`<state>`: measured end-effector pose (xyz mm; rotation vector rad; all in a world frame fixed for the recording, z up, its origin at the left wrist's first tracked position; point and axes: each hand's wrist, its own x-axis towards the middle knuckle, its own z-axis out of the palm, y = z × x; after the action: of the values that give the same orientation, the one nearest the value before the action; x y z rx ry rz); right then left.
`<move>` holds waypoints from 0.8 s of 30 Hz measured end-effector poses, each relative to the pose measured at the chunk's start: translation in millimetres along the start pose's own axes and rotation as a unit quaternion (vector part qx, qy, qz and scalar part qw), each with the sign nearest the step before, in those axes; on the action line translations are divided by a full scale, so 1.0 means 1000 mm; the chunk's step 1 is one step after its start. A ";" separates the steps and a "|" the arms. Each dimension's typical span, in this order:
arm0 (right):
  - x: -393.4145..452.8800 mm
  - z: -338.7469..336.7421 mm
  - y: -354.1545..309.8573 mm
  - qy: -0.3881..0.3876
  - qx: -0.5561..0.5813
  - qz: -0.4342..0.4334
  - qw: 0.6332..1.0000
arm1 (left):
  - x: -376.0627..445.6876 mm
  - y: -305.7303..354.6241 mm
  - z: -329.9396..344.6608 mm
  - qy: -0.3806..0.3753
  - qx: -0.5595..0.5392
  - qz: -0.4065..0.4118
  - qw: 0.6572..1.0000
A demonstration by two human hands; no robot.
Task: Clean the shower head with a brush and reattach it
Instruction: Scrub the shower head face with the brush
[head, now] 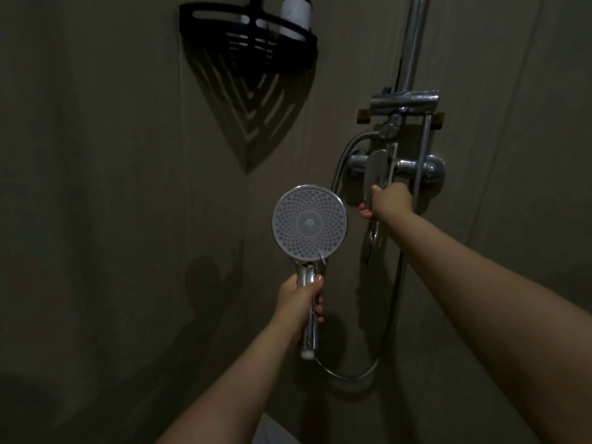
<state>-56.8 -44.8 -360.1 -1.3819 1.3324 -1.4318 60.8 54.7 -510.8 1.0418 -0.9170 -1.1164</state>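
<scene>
The shower head [309, 223] is round with a pale dotted face turned toward me, on a chrome handle. My left hand [301, 298] grips that handle just below the head, holding it upright in front of the wall. A metal hose [347, 373] loops from the handle's base up to the fittings. My right hand [389, 200] grips the chrome tap lever [374, 174] of the mixer on the wall, fingers curled round its lower end. No brush is in view.
A vertical chrome riser pipe [413, 43] with a bracket [404, 100] runs up the wall above the mixer. A black corner shelf [246, 43] with a white bottle [295, 14] hangs at the upper left. The room is dim.
</scene>
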 end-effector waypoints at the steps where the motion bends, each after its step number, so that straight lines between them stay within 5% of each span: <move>1: -0.001 -0.001 -0.001 -0.001 -0.001 0.003 1.000 | 0.000 -0.002 0.000 0.002 0.002 -0.001 1.000; 24: -0.010 0.002 -0.011 -0.010 0.049 0.029 0.998 | -0.020 -0.021 -0.013 0.017 0.012 0.004 1.000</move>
<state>-51.4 -33.6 -352.4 -1.2803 1.2627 -1.4222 63.8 74.2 -535.4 1.0721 -0.9086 -1.0802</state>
